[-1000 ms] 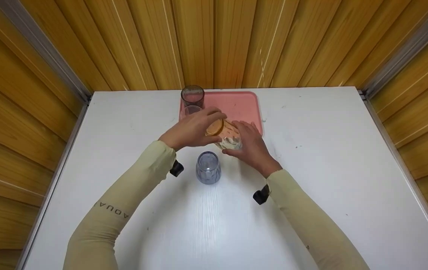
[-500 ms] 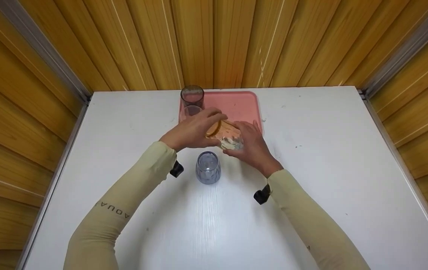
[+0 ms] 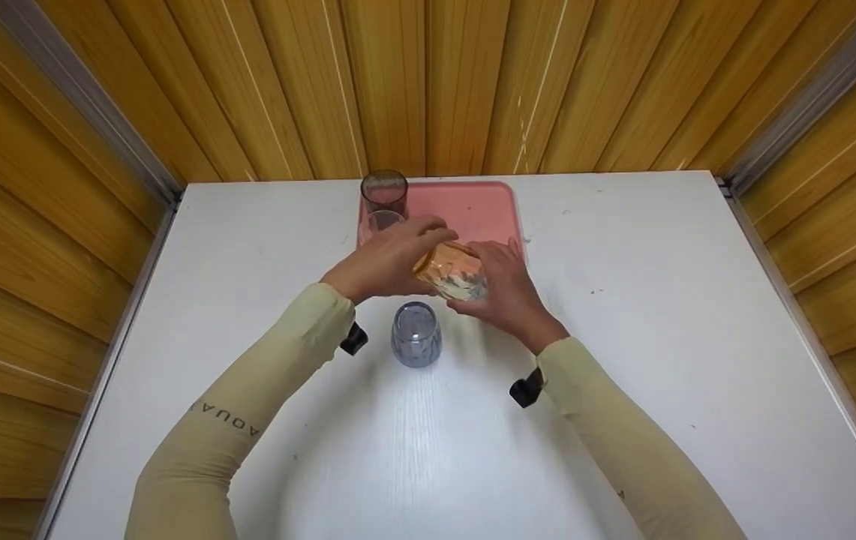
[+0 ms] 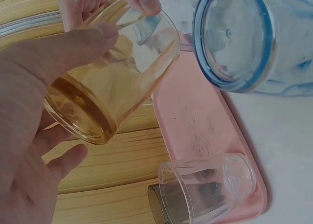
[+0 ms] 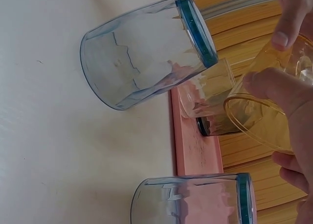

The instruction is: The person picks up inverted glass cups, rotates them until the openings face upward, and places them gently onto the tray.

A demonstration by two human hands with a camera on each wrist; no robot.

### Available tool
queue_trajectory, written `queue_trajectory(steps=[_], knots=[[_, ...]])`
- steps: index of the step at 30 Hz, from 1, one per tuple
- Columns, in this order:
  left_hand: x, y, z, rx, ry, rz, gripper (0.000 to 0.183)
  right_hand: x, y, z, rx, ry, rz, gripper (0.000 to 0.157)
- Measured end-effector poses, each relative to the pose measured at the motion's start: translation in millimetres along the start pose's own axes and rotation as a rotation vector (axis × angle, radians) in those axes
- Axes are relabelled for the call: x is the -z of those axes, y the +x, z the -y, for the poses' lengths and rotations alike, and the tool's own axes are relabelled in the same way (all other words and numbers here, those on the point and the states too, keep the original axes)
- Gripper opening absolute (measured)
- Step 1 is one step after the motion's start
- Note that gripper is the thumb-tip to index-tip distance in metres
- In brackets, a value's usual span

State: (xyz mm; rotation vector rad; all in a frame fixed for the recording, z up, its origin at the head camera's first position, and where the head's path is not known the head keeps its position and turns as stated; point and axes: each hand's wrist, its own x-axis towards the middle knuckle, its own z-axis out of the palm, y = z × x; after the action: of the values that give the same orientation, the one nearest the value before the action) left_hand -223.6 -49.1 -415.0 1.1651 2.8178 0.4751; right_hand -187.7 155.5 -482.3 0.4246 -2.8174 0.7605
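An amber glass (image 3: 452, 268) is held tilted on its side between both hands, above the near edge of the pink tray (image 3: 473, 202). My left hand (image 3: 390, 259) grips it around the thick-based end, thumb lying along the wall in the left wrist view. At the rim end, my right hand (image 3: 506, 289) pinches the glass, its thumb (image 4: 144, 1) over the rim. Just below the hands, a blue-tinted glass (image 3: 417, 335) stands upside down on the white table. Another blue-tinted glass (image 5: 195, 199) shows in the right wrist view; the hands mostly hide it from the head view.
On the tray's left side stand a dark smoky glass (image 3: 385, 191) and a clear glass (image 4: 210, 185), close together. The white table (image 3: 623, 300) is bounded by wood-patterned panels (image 3: 458, 82) at the back and sides.
The amber glass has turned a little in the hands, so its round thick end shows less and its wall more. The right hand has shifted slightly right; the other glasses stay put.
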Motion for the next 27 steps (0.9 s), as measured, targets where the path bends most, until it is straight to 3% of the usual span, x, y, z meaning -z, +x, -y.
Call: queue_trajectory(steps=[21, 27], knots=[[-4.0, 1.2, -1.4, -0.09, 0.067, -0.014, 0.085, 7.2, -0.4, 1.6, 0.055, -0.082, -0.031, 0.084], [-6.3, 0.2, -1.1, -0.078, 0.054, -0.021, 0.085, 9.2, -0.7, 3.3, 0.051, -0.078, -0.025, 0.084]])
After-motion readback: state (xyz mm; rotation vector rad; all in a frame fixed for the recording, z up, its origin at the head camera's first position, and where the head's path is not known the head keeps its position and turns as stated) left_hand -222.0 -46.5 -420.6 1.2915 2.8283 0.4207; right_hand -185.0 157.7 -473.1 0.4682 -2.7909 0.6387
